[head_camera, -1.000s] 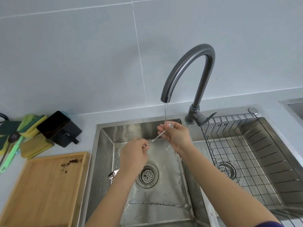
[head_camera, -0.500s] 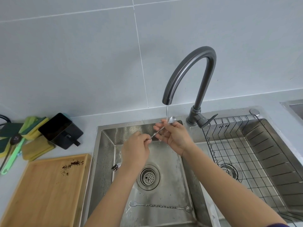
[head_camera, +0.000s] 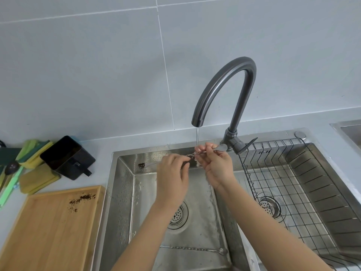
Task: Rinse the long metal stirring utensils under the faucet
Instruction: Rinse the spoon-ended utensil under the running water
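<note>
While water falls from the faucet (head_camera: 224,90), the left hand (head_camera: 172,178) and right hand (head_camera: 216,165) pinch 1 stirring utensil (head_camera: 218,148) in closed fingers beneath the stream. A 2nd utensil (head_camera: 195,248) lies on the sink (head_camera: 125,202) floor, near the front edge.

Home kitchen: double-basin SS sink (head_camera: 125,192) w/ gooseneck faucet (head_camera: 224,89), wire rack (head_camera: 293,192), sponges (head_camera: 35,151), bamboo tray (head_camera: 48,231) on grey counter (head_camera: 97,149), tiled wall (head_camera: 97,65).
</note>
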